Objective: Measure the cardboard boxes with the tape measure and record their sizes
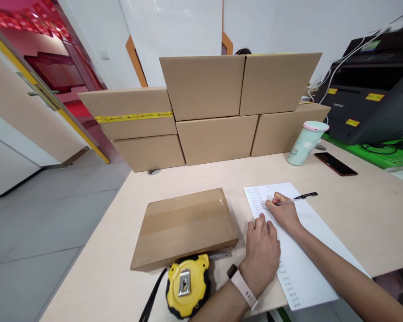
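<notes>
Pale and broad, the tabletop [100,268] fills the near part of the room. At its near side lies a yellow and black tape measure [196,295], with a black strap [153,297] trailing from its left. To the right, the left hand [262,246], a pink wristband [242,287] at its wrist, rests palm down across the left edge of a long white sheet of paper [317,277]; its grip is loose, fingers extended and holding nothing. Just beyond, the right hand [285,214] has its grip closed around a pen [306,196], the tip low over the sheet's far left part, near small handwriting too tiny to read. Left of the hands, just beyond the tape measure, a flat cardboard box [188,223] lies on its broad side. Farther right are a dark phone [336,163] and, left of it, a pale green cup [305,145] with a pink rim. Cardboard boxes [216,141] stand stacked along the far side. At far right sits a black printer [372,98] on a green surface [376,152]; at far left, a door [30,103] stands open.
</notes>
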`<action>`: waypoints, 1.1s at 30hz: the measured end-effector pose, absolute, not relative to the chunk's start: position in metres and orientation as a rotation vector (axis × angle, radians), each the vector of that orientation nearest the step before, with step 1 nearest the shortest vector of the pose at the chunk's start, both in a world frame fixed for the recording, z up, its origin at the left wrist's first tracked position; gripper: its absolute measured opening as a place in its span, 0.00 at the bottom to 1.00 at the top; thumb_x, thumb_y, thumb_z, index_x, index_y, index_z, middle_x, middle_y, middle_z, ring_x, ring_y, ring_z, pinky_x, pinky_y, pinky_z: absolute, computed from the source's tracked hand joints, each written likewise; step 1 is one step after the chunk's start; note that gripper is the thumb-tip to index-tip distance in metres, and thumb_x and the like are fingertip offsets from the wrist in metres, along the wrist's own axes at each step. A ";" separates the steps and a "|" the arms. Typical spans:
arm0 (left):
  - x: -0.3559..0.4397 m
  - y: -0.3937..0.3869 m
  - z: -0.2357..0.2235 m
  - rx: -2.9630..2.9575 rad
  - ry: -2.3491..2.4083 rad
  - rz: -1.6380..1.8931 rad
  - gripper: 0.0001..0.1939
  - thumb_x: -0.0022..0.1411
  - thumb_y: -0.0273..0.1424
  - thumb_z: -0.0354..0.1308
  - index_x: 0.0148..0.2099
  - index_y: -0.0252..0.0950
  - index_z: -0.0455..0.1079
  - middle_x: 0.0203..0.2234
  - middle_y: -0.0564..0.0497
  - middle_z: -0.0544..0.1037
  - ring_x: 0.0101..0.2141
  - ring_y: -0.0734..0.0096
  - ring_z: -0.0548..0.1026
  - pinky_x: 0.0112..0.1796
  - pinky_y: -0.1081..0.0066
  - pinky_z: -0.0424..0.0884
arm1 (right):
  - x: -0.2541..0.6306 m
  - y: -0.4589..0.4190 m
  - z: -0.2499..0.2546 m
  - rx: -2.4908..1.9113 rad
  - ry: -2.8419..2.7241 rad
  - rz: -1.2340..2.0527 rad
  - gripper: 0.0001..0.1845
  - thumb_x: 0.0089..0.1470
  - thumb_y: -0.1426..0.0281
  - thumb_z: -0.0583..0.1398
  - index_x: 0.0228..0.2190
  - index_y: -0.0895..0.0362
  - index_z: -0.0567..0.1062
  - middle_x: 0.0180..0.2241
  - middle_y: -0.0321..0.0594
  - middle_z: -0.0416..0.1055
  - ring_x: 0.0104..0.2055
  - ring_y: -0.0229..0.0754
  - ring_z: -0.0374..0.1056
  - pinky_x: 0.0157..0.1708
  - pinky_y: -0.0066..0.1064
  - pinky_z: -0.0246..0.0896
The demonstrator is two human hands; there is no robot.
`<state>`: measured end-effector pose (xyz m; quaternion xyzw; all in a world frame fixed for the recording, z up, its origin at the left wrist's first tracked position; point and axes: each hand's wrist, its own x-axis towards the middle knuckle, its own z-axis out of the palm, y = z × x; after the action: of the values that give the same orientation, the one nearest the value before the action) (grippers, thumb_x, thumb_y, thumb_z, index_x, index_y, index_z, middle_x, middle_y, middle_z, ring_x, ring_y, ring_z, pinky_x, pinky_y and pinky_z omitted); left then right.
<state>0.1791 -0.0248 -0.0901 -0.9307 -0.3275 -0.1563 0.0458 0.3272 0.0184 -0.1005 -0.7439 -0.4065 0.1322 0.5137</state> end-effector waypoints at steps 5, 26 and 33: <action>0.179 -0.025 -0.091 -2.837 -0.994 -0.478 0.21 0.68 0.32 0.48 0.58 0.24 0.63 0.51 0.36 0.72 0.54 0.53 0.62 0.51 0.56 0.60 | 0.329 0.019 -0.102 -1.792 -0.966 0.310 0.15 0.39 0.69 0.58 0.14 0.52 0.54 0.14 0.26 0.50 0.20 0.33 0.47 0.20 0.28 0.44; 0.180 -0.025 -0.091 -2.830 -1.005 -0.462 0.21 0.67 0.32 0.50 0.57 0.26 0.65 0.49 0.37 0.74 0.53 0.54 0.64 0.50 0.58 0.62 | 0.331 0.019 -0.102 -1.811 -0.955 0.293 0.15 0.39 0.68 0.58 0.14 0.52 0.55 0.14 0.26 0.49 0.19 0.33 0.46 0.19 0.27 0.43; 0.181 -0.025 -0.096 -2.812 -1.012 -0.484 0.22 0.67 0.33 0.50 0.58 0.24 0.64 0.53 0.35 0.72 0.55 0.53 0.63 0.52 0.57 0.60 | 0.330 0.019 -0.101 -1.803 -0.966 0.298 0.15 0.39 0.67 0.58 0.14 0.52 0.55 0.14 0.26 0.50 0.19 0.33 0.47 0.19 0.27 0.44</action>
<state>0.1815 -0.0252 -0.0958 -0.9273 -0.3339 -0.1595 0.0572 0.3297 0.0187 -0.1015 -0.7493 -0.4016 0.1239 0.5118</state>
